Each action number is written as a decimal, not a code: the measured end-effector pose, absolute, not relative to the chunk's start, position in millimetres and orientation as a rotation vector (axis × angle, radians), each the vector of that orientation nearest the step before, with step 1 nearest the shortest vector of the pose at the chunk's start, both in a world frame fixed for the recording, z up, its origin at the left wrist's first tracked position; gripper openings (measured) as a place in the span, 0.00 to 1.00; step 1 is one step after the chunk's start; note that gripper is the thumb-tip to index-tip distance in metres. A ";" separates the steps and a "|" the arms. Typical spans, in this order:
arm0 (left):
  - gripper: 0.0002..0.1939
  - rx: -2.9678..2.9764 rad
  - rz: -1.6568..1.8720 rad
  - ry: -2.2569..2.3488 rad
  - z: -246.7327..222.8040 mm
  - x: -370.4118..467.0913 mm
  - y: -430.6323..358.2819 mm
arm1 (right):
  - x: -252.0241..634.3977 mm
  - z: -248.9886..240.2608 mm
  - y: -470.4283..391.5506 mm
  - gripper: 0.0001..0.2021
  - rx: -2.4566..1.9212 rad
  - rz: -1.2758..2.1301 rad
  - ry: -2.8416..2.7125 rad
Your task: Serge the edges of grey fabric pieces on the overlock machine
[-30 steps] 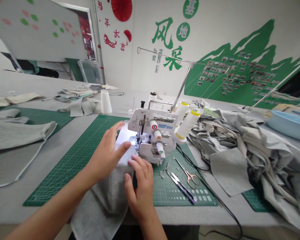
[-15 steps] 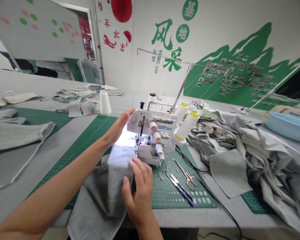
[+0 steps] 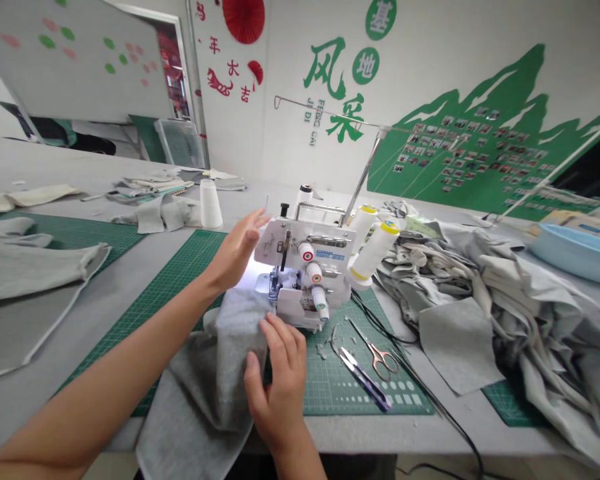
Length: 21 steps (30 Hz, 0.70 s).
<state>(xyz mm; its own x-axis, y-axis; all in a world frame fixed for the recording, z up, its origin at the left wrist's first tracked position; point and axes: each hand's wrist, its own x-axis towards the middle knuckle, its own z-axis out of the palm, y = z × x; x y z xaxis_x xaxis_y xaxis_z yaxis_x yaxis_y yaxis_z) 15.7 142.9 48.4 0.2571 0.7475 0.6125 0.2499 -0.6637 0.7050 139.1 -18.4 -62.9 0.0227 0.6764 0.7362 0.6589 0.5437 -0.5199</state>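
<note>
A white overlock sewing machine (image 3: 305,247) stands in front of me, its lamp lighting the needle area. Grey fabric (image 3: 240,333) lies over the machine's bed and drapes down past the table's front edge. My left hand (image 3: 235,253) is raised beside the left end of the machine, fingers extended and apart, with nothing in it. Whether its fingertips touch the machine's casing, I cannot tell. Below the presser foot, my right hand (image 3: 280,380) holds the right edge of the fabric, thumb and fingertips against it.
Scissors (image 3: 380,360) and purple-handled thread snips (image 3: 365,383) lie on the green cutting mat (image 3: 330,400), right of the machine. Black cables (image 3: 415,370) run past them. Heaped grey fabric (image 3: 480,287) and a blue basin (image 3: 580,250) are at right; a white thread cone (image 3: 210,203) stands behind left.
My left hand has lifted slightly and turned, its thumb now showing apart from the fingers. The lit area by the needle looks less bright. My right hand stays in place.
</note>
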 end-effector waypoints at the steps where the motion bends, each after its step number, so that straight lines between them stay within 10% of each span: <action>1: 0.41 2.083 1.490 0.976 52.1 14.3 138.1 | 139.4 -63.3 -18.7 0.24 -1.138 0.024 -1.668; 9: 0.05 2.552 1.382 1.015 38.0 1.4 44.4 | 140.0 -63.8 -21.7 0.26 -1.095 0.087 -1.665; 21: 0.21 2.833 1.051 1.147 -12.2 -8.7 9.9 | 126.8 -75.2 -41.8 0.05 -1.207 0.922 -1.212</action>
